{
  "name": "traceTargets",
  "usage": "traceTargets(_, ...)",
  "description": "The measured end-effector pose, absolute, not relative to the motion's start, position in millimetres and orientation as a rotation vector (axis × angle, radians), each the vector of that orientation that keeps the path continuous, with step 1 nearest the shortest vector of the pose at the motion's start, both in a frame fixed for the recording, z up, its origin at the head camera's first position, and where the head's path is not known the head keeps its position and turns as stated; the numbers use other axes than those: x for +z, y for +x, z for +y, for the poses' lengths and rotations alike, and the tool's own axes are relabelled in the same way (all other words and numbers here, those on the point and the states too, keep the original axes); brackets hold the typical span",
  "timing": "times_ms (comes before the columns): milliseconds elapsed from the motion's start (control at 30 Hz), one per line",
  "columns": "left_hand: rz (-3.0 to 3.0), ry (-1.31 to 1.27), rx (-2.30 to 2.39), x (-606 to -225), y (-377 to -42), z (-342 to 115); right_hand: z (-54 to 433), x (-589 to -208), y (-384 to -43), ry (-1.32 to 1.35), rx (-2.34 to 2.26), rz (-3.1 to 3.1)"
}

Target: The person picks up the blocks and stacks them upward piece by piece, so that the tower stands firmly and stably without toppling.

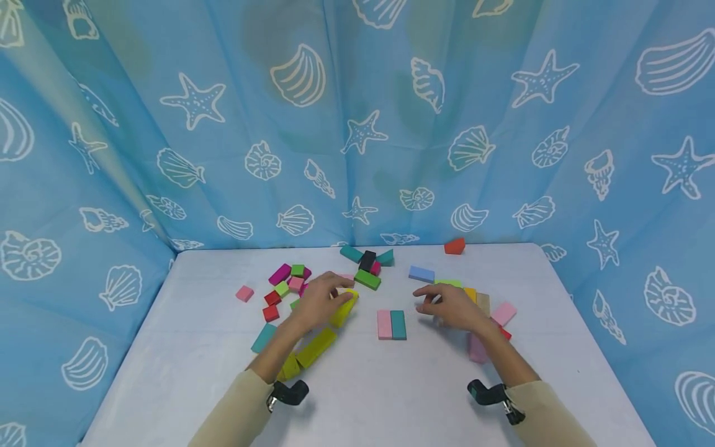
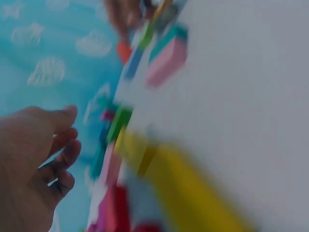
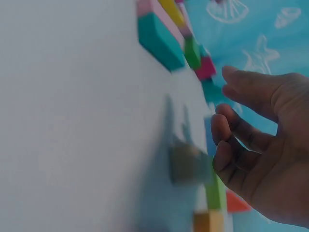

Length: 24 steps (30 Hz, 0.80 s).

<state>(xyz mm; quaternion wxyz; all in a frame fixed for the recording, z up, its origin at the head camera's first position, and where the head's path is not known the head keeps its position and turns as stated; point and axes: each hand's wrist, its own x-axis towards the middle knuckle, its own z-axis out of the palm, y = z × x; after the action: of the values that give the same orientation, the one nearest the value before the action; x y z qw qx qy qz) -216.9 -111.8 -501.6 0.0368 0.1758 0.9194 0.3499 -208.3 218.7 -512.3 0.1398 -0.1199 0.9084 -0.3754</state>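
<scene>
My left hand hovers above the blocks on the left, its fingers loosely bent and holding nothing; the left wrist view shows space between thumb and fingers. Nearest it lie long yellow blocks. To the right, my right hand is also raised over the table with bent fingers and no block in it, as the right wrist view shows. Between the hands, a pink block and a teal block lie side by side, touching. A wooden block sits near my right hand.
On the white table, red blocks and other colours are scattered at left. A green block and a black block lie at the back. A blue block and an orange-red block are back right. A curtain hangs behind.
</scene>
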Motion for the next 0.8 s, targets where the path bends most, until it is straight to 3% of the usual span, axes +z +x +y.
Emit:
traceTargets(300,2.882,0.621,0.681,-499,-237,-167,258,-508,-209,-0.369,-0.94,2.692)
traceTargets(800,2.819,0.615,0.402,-505,-243,-168,266,-519,-209,-0.283,-0.777,2.667)
